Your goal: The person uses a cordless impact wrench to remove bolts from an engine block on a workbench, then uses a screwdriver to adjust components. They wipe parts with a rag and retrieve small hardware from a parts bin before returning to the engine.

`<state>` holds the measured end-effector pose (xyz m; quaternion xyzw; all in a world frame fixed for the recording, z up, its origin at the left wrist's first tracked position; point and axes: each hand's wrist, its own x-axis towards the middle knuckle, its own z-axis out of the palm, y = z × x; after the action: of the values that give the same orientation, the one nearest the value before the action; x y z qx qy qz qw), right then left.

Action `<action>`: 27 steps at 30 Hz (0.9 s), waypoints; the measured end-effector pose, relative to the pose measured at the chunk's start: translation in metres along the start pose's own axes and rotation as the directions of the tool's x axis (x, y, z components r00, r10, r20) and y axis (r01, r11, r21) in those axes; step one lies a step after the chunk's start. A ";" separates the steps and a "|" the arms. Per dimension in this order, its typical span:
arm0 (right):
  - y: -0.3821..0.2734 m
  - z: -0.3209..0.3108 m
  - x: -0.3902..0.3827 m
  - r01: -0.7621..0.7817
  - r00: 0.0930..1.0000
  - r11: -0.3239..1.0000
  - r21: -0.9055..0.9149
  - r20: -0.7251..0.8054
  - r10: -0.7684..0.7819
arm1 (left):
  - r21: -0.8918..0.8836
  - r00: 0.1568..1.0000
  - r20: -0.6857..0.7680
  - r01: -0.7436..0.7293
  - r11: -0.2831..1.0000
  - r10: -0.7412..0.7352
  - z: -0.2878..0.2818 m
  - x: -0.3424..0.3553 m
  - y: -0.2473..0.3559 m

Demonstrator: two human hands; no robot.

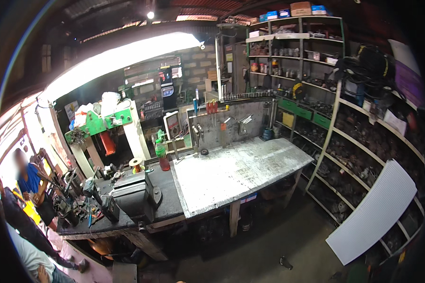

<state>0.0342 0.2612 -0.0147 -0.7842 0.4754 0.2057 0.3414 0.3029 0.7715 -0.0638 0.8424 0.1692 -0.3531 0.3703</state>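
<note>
Neither of my hands shows clearly; only a tiny skin-coloured speck touches the lower edge, too small to make out. In front stands a workbench with a pale metal top (236,172). On its darker left part sits a big dark bench vise (134,195). Behind the vise are a wire spool (136,165) and a plastic bottle (161,153) with red liquid and a green upper part. A small dark ring (204,152) lies at the back of the metal top. Several hand tools and metal parts (87,203) crowd the bench's left end.
Tall shelves (337,118) full of parts line the right side. A white ribbed panel (375,214) leans on them. Wrenches (245,121) hang on the bench's back panel. A green machine frame (101,120) stands behind left. People (30,177) are at the left edge; a dark object (285,262) lies on the floor.
</note>
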 end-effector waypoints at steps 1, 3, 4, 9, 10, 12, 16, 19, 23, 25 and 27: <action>-0.013 -0.008 0.034 0.057 0.998 0.998 0.005 -0.006 -0.057 | -0.170 0.999 -0.050 -0.005 0.985 -0.004 -0.007 0.000 -0.002; -0.079 -0.031 0.123 0.365 0.926 0.930 0.039 -0.122 -0.358 | -0.326 0.986 -0.129 0.062 0.943 -0.109 -0.013 0.002 -0.002; -0.129 -0.046 0.165 0.551 0.819 0.834 0.032 -0.211 -0.533 | -0.367 0.979 -0.145 0.081 0.927 -0.143 -0.013 0.005 -0.002; -0.465 -0.149 0.247 0.640 0.682 0.462 0.614 -0.176 -0.710 | -0.564 0.937 -0.105 0.220 0.796 -0.333 0.013 0.045 0.002; -0.531 -0.165 0.237 0.661 0.619 0.369 0.653 -0.198 -0.760 | -0.579 0.917 -0.027 0.310 0.754 -0.398 0.017 0.059 0.003; -0.647 -0.195 0.208 0.681 0.537 0.273 0.679 -0.210 -0.817 | -0.700 0.889 0.079 0.371 0.610 -0.451 0.026 0.086 0.017; -0.838 -0.234 0.178 0.702 0.421 0.171 0.691 -0.209 -0.883 | -0.697 0.857 0.079 0.413 0.587 -0.509 0.014 0.137 0.081; -0.977 -0.255 0.189 0.761 0.267 0.041 0.647 -0.255 -0.929 | -0.727 0.934 -0.165 0.102 0.679 -0.317 -0.012 0.161 0.144; -1.145 -0.262 0.206 0.833 0.252 0.033 0.552 -0.326 -0.911 | -0.904 0.871 -0.277 -0.093 0.418 -0.405 -0.027 0.161 0.192; -1.210 -0.262 0.213 0.952 0.271 0.186 0.241 -0.391 -0.880 | -0.919 0.801 -0.315 -0.123 0.375 -0.508 -0.006 0.145 0.199; -1.261 -0.259 0.219 0.968 0.250 0.221 0.118 -0.408 -0.878 | -0.944 0.699 -0.302 -0.127 0.303 -0.648 0.032 0.123 0.205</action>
<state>1.2524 0.3359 0.4491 -0.8555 -0.0235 -0.2299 0.4635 0.4851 0.6137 -0.0639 0.4979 0.5999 0.0616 0.6232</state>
